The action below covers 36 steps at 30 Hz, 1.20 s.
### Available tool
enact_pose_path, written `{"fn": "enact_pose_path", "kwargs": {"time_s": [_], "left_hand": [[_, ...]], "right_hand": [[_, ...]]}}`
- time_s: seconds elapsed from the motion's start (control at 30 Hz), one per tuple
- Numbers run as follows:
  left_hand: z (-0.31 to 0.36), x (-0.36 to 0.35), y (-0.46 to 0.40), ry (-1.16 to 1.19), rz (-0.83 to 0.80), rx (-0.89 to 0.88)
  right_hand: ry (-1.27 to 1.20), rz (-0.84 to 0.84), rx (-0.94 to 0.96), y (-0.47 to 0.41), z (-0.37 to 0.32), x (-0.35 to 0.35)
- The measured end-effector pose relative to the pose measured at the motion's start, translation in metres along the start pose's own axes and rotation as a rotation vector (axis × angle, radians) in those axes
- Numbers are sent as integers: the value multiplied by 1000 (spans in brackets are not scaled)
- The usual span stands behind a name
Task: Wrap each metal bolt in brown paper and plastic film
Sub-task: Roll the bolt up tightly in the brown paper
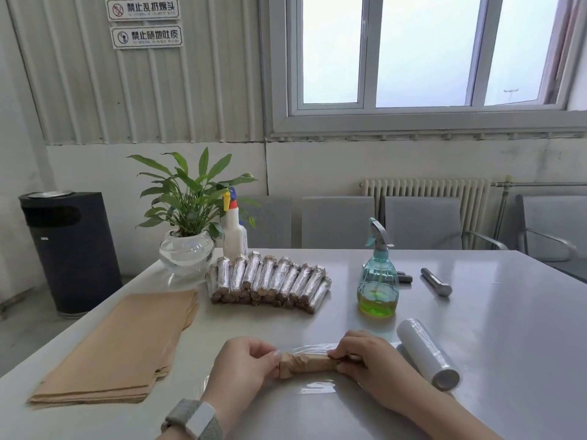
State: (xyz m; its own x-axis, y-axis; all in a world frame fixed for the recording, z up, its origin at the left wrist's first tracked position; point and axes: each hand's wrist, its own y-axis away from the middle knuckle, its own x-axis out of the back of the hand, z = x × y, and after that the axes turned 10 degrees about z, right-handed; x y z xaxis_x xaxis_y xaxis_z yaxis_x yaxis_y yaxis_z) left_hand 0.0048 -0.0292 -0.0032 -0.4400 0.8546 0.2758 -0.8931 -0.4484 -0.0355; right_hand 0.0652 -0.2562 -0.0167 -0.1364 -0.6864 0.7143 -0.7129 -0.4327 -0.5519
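Between them, the left hand (244,363) and right hand (365,357) each grip an end of the paper-wrapped bolt (306,365), steadying it on plastic film (317,387), probably for rolling.

my tabletop (476,328) is pale grey and glossy. on its left lies a stack of brown paper sheets (117,347). behind that, at the far left corner, stands a glass bowl with a green plant (186,252), and a white spray bottle (234,233) just beside it. a pile of wrapped bolts (270,282) lies mid-table. right of it stands a teal spray bottle (378,281), then a bare bolt (435,281). a roll of plastic film (427,352) lies near the right, its sheet (317,384) spread flat under my paper-wrapped bolt (306,365).
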Motion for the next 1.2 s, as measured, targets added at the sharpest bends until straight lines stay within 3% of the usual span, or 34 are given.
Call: {"fn": "enact_pose_path", "kwargs": {"time_s": [0.4,0.63,0.93,1.07,1.2], "left_hand": [[-1,-3,5,72,29,81],[-8,-6,6,-71,56,-83],[-7,-6,22,160,81,65],[-4,-6,31,-48,17,-29],[-5,-17,35,-546,21,-394]], "right_hand": [[-5,8,-3,0,1,0],[-9,6,0,1,2,-2],[0,17,-18,0,0,-1],[-1,12,-20,0,0,-1],[-2,6,-22,0,0,-1]]}}
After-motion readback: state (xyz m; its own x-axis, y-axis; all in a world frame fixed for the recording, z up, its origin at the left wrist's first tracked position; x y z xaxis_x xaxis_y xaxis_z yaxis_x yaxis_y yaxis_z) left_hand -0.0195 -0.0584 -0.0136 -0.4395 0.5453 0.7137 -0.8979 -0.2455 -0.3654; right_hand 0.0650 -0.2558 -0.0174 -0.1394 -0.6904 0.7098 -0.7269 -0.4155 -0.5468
